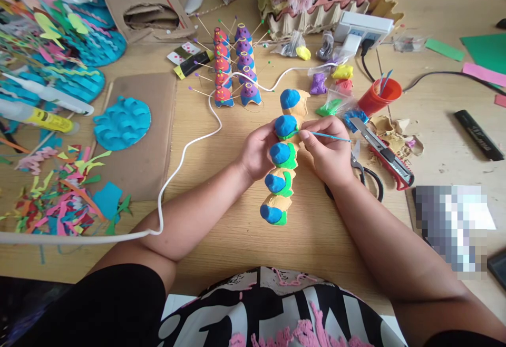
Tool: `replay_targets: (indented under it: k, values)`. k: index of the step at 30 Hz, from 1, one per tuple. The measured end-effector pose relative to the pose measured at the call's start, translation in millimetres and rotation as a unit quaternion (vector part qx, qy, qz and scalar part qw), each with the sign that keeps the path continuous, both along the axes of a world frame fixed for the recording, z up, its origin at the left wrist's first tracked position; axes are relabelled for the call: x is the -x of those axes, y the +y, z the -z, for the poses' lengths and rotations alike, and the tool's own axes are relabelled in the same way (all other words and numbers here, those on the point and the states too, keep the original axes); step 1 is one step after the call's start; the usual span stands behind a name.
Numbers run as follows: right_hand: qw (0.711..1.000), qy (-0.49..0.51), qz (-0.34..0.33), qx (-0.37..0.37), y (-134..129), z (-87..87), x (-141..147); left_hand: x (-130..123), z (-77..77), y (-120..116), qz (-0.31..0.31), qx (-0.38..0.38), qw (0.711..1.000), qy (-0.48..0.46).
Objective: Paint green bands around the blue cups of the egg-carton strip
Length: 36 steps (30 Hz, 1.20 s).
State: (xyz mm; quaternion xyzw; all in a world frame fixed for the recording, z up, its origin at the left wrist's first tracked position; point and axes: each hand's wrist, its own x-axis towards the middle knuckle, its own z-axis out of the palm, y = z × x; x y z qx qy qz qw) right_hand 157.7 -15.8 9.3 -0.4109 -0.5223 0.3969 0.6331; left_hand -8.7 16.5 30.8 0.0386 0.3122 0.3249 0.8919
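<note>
In front of me is a strip of egg carton [275, 199], its several bumps topped with blue clay and most edged with green clay. My left hand [259, 152] grips the strip's left side near the second bump from the far end. Pinched in my right hand [330, 149] is a thin blue stick [332, 136], its tip at the green clay by that bump. The farthest bump [292, 100] carries blue clay only. Bags of clay lie beyond my right hand, among them green clay [329, 107] and blue clay [356, 119].
Two finished-looking carton strips, red [222, 65] and purple [247, 67], stand behind. A white cable [185, 149] crosses the left side. Scissors [361, 170], a box cutter [382, 152] and an orange cup [379, 98] lie right. Paper scraps [71, 199] cover the left.
</note>
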Motion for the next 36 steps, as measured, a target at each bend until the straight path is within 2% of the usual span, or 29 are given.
replay_targets:
  k: [11, 18, 26, 36]
  values:
    - [1.0, -0.004, -0.002, 0.006, -0.8, -2.5, 0.3, -1.2, -0.3, -1.6, -0.009, -0.013, 1.0, 0.01]
    - [0.999, 0.015, -0.029, 0.024, 1.5, 2.7, -1.1, 1.1, -0.7, -0.5, -0.01, 0.003, 1.0, 0.018]
    - [1.0, 0.017, -0.012, 0.014, 2.7, 3.7, -1.8, 2.8, 6.4, 0.3, -0.006, 0.003, 1.0, 0.006]
    - [1.0, 0.012, 0.007, 0.02, 3.0, 5.0, -2.1, -0.2, -0.1, -2.4, -0.004, -0.001, 1.0, 0.004]
